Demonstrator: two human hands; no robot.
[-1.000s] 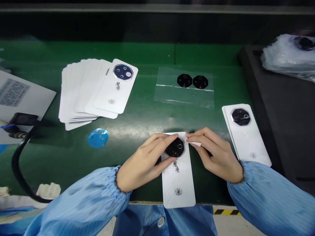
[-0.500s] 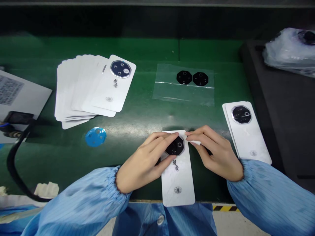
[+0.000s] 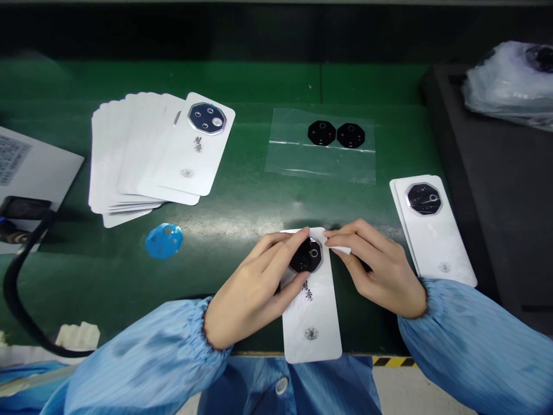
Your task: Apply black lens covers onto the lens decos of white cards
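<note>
A white phone back cover [image 3: 311, 314] lies lengthwise at the near edge of the green mat. Its black octagonal camera lens [image 3: 306, 256] sits near the top. My left hand [image 3: 254, 285] holds the cover's left side, with thumb and fingers closed around the lens. My right hand [image 3: 380, 271] rests at the cover's upper right corner, its fingers pinched on a small white tab [image 3: 341, 249].
A fanned stack of white back covers [image 3: 147, 155] lies at the far left, a blue round film [image 3: 163, 241] in front of it. A clear sheet [image 3: 322, 158] bears two black octagonal lenses [image 3: 336, 134]. Two finished covers [image 3: 434, 233] lie at right, plastic bags [image 3: 510, 86] beyond.
My left fingers have shifted slightly across the lens. The view has drifted a little; the right hand keeps its pinch on the tab.
</note>
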